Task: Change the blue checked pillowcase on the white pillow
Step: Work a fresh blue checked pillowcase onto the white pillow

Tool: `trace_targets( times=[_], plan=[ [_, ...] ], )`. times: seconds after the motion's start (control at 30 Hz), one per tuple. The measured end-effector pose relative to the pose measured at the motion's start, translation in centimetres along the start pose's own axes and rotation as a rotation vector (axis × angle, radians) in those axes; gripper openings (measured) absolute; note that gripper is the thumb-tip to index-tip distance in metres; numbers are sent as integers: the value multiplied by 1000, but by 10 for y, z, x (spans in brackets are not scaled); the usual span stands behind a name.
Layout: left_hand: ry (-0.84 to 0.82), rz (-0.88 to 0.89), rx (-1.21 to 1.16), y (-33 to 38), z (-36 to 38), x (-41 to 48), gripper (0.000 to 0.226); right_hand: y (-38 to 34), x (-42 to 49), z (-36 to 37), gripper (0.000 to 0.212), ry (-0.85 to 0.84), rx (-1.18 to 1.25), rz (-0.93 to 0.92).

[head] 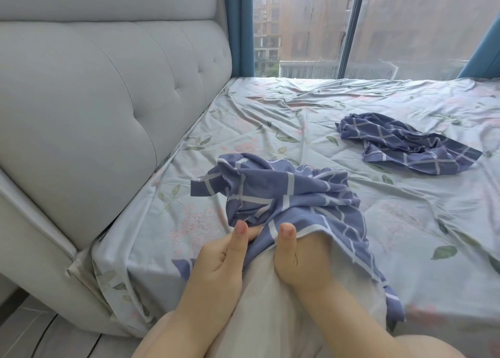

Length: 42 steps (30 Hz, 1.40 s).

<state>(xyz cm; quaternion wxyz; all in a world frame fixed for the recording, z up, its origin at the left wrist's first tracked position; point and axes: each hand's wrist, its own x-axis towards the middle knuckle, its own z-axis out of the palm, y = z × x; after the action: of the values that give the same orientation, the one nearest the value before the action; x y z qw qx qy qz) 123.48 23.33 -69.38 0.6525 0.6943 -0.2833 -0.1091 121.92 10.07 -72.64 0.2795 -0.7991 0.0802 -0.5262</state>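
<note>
Left hand [216, 263], right hand [300, 257], bare forearms [176, 328]

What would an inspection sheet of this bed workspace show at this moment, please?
Surface: light-blue floral bed sheet, wrinkled, spread over the mattress.
Job's things: blue checked pillowcase bunched over the far end of the white pillow, whose near part is bare; second blue checked pillowcase lies crumpled on the sheet, farther off to the right, apart.
Clutter: nothing seen.
Hands: left hand and right hand each grip the open edge of the bunched pillowcase, thumbs on top.
Cables: nothing seen.
Surroundings: grey tufted padded headboard at left; large window beyond the bed, with blue curtains.
</note>
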Motion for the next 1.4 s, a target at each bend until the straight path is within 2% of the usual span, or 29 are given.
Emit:
trace_targets(
  times=[0.07, 0.13, 0.23, 0.3, 0.4, 0.5, 0.6, 0.63, 0.7, 0.83, 0.87, 0.97, 1.07, 1.13, 1.23, 1.33, 1.4],
  plan=[
    [-29, -34, 19, -4, -5, -9, 55, -2, 4, -1, 81, 34, 30, 0],
    [-38, -72, 74, -9, -9, -17, 57, -1, 6, -3, 85, -17, 122, 48],
    [3, -88, 106, -13, -12, -25, 48, -6, 6, -9, 103, -194, 253, 330],
    [56, -81, 129, -13, -14, -25, 48, -10, 9, -15, 90, -297, 220, 480],
    [176, -3, 274, -18, -18, -19, 59, -16, 18, -22, 70, -394, 254, 584],
    [287, 107, 387, -20, -16, -7, 42, -27, 20, -25, 49, -475, 308, 693],
    [264, 123, 244, -9, -11, 6, 31, -37, 13, -31, 76, -582, 425, 807],
    [264, 129, 197, -6, -11, 9, 32, -41, 12, -33, 78, -534, 479, 874],
    [266, 155, 209, -6, -11, 13, 38, -46, 15, -35, 59, -348, 620, 1034],
    [207, 172, 300, -19, -9, 11, 37, -29, 25, -45, 43, 38, 1160, 1359],
    [213, 169, 311, -21, -11, 10, 35, -24, 29, -51, 41, 72, 1268, 1398],
    [261, 176, 357, -25, -16, 12, 41, -11, 34, -57, 45, 99, 1377, 1384],
    [298, 232, 428, -31, -16, 18, 53, -12, 27, -49, 53, 67, 1338, 1372],
    [316, 272, 508, -34, -16, 19, 59, -13, 19, -45, 54, -17, 1244, 1380],
    [305, 296, 516, -32, -18, 16, 60, -15, 5, -48, 52, -188, 948, 1383],
    [364, 214, 470, -29, -25, 8, 50, -22, -6, -57, 68, -360, 765, 1388],
    [351, 109, 465, -28, -29, 4, 53, -26, -15, -66, 66, -454, 685, 1367]
  ],
)
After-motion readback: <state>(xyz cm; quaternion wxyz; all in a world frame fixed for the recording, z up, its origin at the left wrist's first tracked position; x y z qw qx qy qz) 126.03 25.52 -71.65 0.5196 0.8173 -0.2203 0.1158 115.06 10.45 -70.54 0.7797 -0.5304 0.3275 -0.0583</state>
